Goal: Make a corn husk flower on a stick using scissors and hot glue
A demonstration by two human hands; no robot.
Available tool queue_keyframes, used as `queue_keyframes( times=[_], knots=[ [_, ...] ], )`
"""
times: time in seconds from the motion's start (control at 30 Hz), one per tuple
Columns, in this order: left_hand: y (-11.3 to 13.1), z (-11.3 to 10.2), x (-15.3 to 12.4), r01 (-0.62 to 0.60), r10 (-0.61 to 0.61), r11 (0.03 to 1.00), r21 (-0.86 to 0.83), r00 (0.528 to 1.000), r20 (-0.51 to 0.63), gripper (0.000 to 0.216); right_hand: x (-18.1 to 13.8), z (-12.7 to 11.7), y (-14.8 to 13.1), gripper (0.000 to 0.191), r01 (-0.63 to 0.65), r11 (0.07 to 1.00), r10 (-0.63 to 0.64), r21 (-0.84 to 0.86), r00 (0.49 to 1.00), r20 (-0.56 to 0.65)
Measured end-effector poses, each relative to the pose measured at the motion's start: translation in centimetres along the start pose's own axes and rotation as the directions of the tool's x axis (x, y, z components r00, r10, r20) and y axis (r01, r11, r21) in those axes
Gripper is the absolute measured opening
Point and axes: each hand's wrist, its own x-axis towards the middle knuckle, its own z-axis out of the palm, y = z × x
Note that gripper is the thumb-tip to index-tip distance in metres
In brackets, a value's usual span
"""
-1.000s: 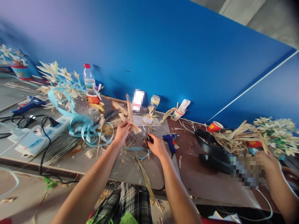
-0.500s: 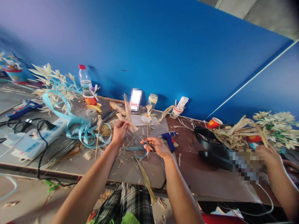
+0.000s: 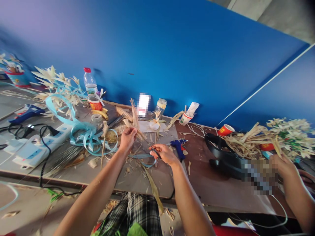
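I have the left hand [image 3: 128,141] pinched together on a dried husk [image 3: 134,114], thumb and fingertips clamped near its lower part, while the right hand [image 3: 166,154] is wrapped around the handles of a pair of scissors [image 3: 150,144]. The relation I judge to matter most is between those two: the scissors point up and to the left from the right hand, towards the husk's short lower end, which slants down and right past the left fingertips. The tips are at or just beside that end (I cannot tell from here whether they touch, or how far the blades stand apart). The left hand is plainly the nearer one, since it grips the husk; from the right hand, the husk lies up and to the left. Its long axis runs roughly up the view, with a slight lean, from the left hand towards the blue wall [image 3: 157,59]. The husk looks pale tan, dry and papery, split into narrow strips at the top, with a shorter flap folded out on the left. Beyond, on the littered counter [image 3: 131,183], I see a white flower [image 3: 155,123] behind the hands and a blue glue gun [image 3: 178,148] just right of the right hand.
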Motion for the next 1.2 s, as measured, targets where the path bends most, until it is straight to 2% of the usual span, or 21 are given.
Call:
queue_keyframes(
  times=[0.37, 0.63, 0.9, 1.1, 1.2],
  knots=[
    [-0.3, -0.2, 0.3, 0.012, -0.012, 1.0, 0.022, 1.0, -0.018, 0.031, -0.1, -0.3, 0.1, 0.037, -0.028, 0.999, 0.026, 0.04, 0.999, 0.047],
    [0.0, 0.5, -0.4, -0.045, 0.044, 0.996, 0.072, 0.999, 0.014, 0.029, 0.2, 0.3, 0.0, 0.031, -0.04, 0.996, 0.043, 0.078, 0.998, -0.044],
    [-0.4, 0.6, -0.6, -0.09, 0.077, 0.975, 0.203, 0.994, 0.073, 0.026, 0.5, 0.5, 0.3, 0.028, -0.028, 1.0, 0.028, -0.002, 0.997, -0.077],
    [-1.0, 0.3, -0.3, -0.126, 0.107, 0.958, 0.258, 0.99, 0.089, 0.048, 0.6, 0.5, 0.8, 0.033, -0.02, 0.998, 0.015, -0.054, 0.996, -0.093],
    [-1.3, 0.2, 0.0, -0.147, 0.123, 0.954, 0.263, 0.987, 0.105, 0.049, 0.6, 0.5, 0.9, 0.034, -0.023, 0.999, 0.02, -0.044, 0.997, -0.069]
  ],
)
